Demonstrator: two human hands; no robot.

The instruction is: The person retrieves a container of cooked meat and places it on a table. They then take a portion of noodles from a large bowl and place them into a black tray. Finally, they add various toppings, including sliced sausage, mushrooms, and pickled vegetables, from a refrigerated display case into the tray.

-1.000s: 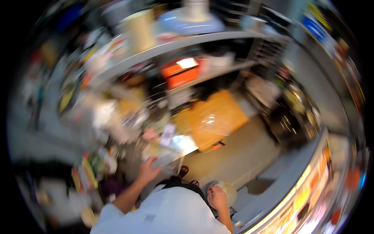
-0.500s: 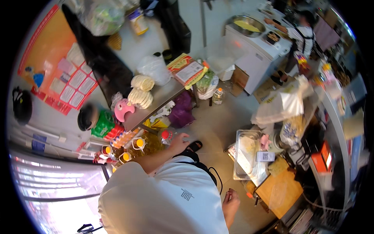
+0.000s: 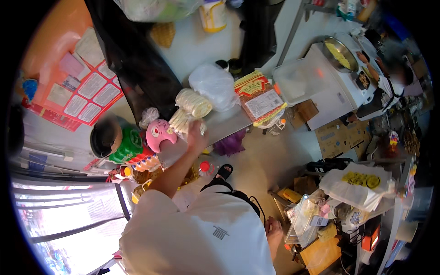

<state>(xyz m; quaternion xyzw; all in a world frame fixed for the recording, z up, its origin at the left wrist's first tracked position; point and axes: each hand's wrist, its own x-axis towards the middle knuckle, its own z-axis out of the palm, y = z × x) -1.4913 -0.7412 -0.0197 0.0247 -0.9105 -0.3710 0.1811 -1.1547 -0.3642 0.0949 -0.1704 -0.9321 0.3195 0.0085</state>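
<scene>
Reaching up, the left hand point(image 3: 197, 137) touches clear-wrapped stacks of pale round wafers point(image 3: 185, 120) on the grey counter point(image 3: 229, 121); its grip is hidden. Half cut off by the white shirt, the right hand point(image 3: 274, 229) hangs loosely open, holding nothing

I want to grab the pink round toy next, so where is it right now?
In the head view the pink toy sits left of centre on the grey counter, beside the stacked pale discs, just left of the left hand.

The person wears a loose white short-sleeved shirt point(image 3: 201, 233) with a small dark striped mark on the chest, just below a black strap point(image 3: 229, 190) crossing at the collar. Beyond the strap, one foot shows in a black open-toed sandal point(image 3: 223, 172). Both forearms are bare.
</scene>
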